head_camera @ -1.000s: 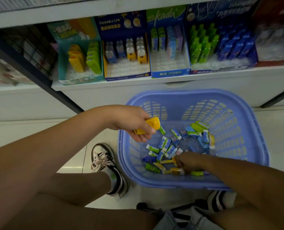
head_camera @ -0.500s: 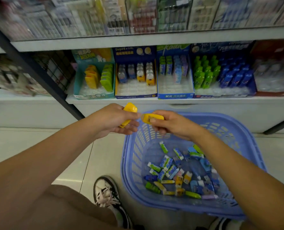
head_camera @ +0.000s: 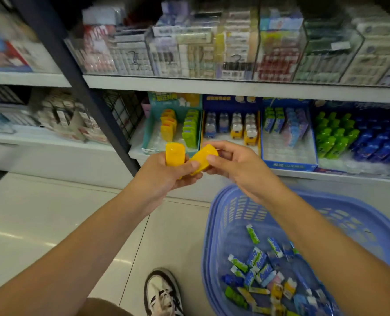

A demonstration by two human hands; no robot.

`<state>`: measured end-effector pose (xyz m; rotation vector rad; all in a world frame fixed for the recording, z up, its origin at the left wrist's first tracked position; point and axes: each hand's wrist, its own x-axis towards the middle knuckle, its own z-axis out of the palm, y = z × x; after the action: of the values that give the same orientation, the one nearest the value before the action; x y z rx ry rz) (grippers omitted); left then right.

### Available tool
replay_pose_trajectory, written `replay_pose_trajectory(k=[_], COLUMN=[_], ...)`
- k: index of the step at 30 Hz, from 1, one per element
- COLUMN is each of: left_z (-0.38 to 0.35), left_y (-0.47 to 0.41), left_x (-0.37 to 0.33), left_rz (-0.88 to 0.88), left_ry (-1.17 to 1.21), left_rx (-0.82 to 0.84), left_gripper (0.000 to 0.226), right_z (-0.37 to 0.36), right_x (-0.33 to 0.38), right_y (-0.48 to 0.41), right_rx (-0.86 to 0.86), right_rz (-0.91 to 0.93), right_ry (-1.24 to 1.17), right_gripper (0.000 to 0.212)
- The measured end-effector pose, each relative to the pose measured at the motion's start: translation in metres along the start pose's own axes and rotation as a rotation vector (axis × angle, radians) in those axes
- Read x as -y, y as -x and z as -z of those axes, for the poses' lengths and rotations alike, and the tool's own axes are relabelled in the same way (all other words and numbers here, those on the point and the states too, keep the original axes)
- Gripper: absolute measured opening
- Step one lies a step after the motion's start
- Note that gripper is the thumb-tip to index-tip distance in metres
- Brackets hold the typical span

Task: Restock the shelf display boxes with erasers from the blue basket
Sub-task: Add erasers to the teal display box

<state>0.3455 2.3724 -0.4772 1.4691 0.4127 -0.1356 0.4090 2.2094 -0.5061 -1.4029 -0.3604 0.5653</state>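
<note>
Both hands have risen from the basket toward the lower shelf: the left hand (head_camera: 164, 181) grips a rounded yellow plastic eraser (head_camera: 175, 155) upright, and the right hand (head_camera: 239, 169) pinches a second yellow eraser (head_camera: 204, 158), tilted just beside it. Both erasers are in front of the teal cardboard display box (head_camera: 151, 128). The blue slatted plastic basket (head_camera: 206, 247) sits below right, holding loose wrapped erasers (head_camera: 258, 267).
</note>
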Motion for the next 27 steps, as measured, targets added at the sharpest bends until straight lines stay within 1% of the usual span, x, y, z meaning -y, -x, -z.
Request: replay_pose_trajectory(k=[1, 3, 6, 7, 10, 12, 14, 15, 19, 24, 27], left_z=[0.005, 0.015, 0.034, 0.042, 0.067, 0.079, 0.085, 0.086, 0.09, 0.103, 0.107], left_y=[-0.003, -0.009, -0.022, -0.027, -0.039, -0.044, -0.047, -0.048, -0.051, -0.058, -0.06], left_x=[-0.001, -0.003, -0.003, -0.003, -0.001, 0.003, 0.007, 0.009, 0.012, 0.01, 0.011], left_rz=[-0.036, -0.083, -0.072, -0.05, 0.034, 0.102, 0.151, 0.164, 0.173, 0.164, 0.164], left_ry=[-0.011, -0.026, -0.006, 0.005, -0.001, -0.019, 0.012, 0.022, 0.022, 0.061, 0.064], left_rx=[-0.034, -0.084, -0.185, -0.226, -0.338, -0.39, -0.391, -0.379, -0.309, -0.281, -0.256], left_gripper=[0.018, 0.012, 0.011, 0.01, 0.014, 0.015, 0.013, 0.011, 0.007, 0.007, 0.008], right_z=[-0.006, -0.016, -0.028, -0.03, -0.041, -0.051, -0.06, -0.064, -0.068, -0.071, -0.074], right_x=[0.0, 0.002, 0.007, 0.009, 0.011, 0.012, 0.011, 0.01, 0.001, -0.005, -0.005], right_y=[-0.007, -0.021, -0.047, -0.058, -0.096, -0.121, -0.149, -0.164, -0.216, -0.242, -0.247], right_rx=[-0.034, -0.053, -0.1, -0.141, -0.256, -0.281, -0.293, -0.291, -0.283, -0.187, -0.182], right_rz=[-0.013, -0.011, 0.067, 0.101, 0.221, 0.312, 0.361, 0.347, 0.175, 0.109, 0.078], right_ry=[-0.049, -0.075, -0.012, 0.06, 0.387, 0.554, 0.673, 0.717, 0.884, 1.0, 1.111], right_gripper=[0.033, 0.028, 0.02, 0.02, 0.026, 0.029, 0.03, 0.03, 0.025, 0.018, 0.02])
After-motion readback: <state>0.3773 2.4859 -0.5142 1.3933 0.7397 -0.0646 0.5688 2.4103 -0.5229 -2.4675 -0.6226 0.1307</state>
